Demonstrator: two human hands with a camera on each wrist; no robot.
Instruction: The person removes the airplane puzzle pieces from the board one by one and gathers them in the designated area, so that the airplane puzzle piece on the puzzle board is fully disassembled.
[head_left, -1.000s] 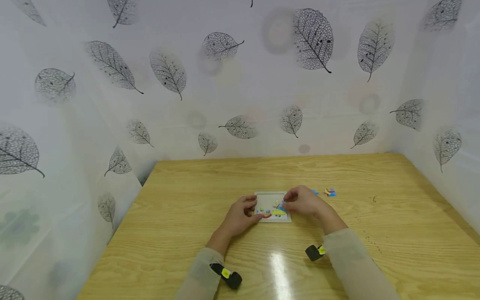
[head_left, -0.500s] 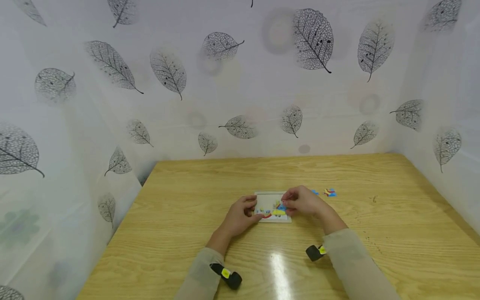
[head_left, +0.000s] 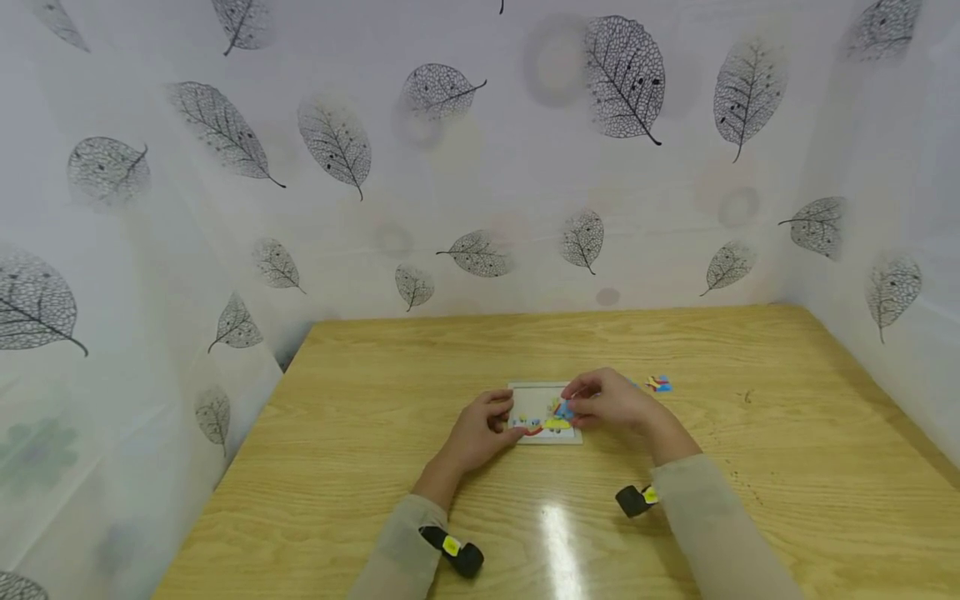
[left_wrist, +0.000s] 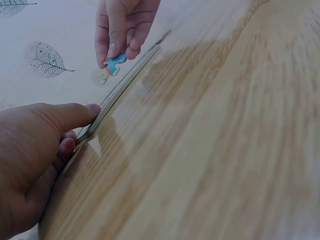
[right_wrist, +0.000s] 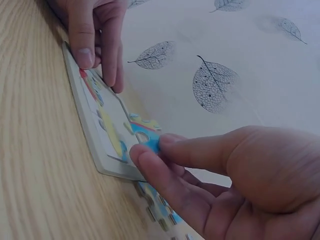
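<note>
A pale, shallow jigsaw tray [head_left: 528, 400] lies on the table, with joined pieces along its lower part: a red curve at left and a yellow shape at right. My left hand [head_left: 480, 429] holds the tray's left side, thumb at the front-left rim and fingers by the left edge. Over the tray's right part, my right hand [head_left: 611, 400] pinches a jigsaw piece [left_wrist: 116, 63] between thumb and fingers. Blue, red and yellow show on that piece. In the right wrist view it stands tilted above the tray, its blue end under the fingertips.
Loose jigsaw pieces [head_left: 658, 383] lie on the wooden table [head_left: 405, 358] right of the tray, partly behind the right hand. A leaf-patterned curtain [head_left: 480, 167] hangs along the back and sides. Each wrist carries a black strapped camera [head_left: 468, 560].
The right hand has shifted slightly and its wrist has turned a little, still pinching the piece over the tray. The left hand and the tray have stayed in place.
</note>
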